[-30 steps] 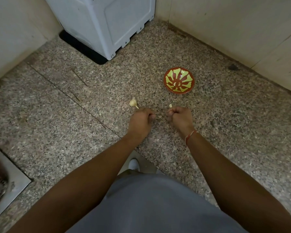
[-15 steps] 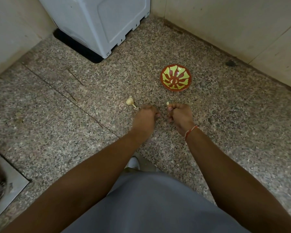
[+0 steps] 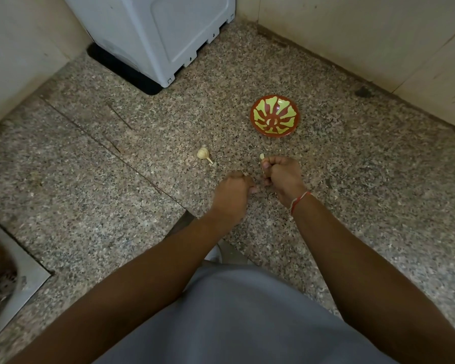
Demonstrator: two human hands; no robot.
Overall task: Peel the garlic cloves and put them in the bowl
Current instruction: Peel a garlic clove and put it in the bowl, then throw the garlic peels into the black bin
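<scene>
Since a moment ago, hands drawn slightly apart. Right hand (image 3: 283, 177) pinches a garlic clove (image 3: 262, 156) at its far fingertips, near side of the bowl (image 3: 274, 118). Left hand (image 3: 231, 195) curled; cannot tell whether holding skin. Garlic bulb (image 3: 202, 153) on the floor (image 3: 116, 206), left of the hands. Could slip from a small pinch and roll away across the floor. Bowl looks empty.
</scene>
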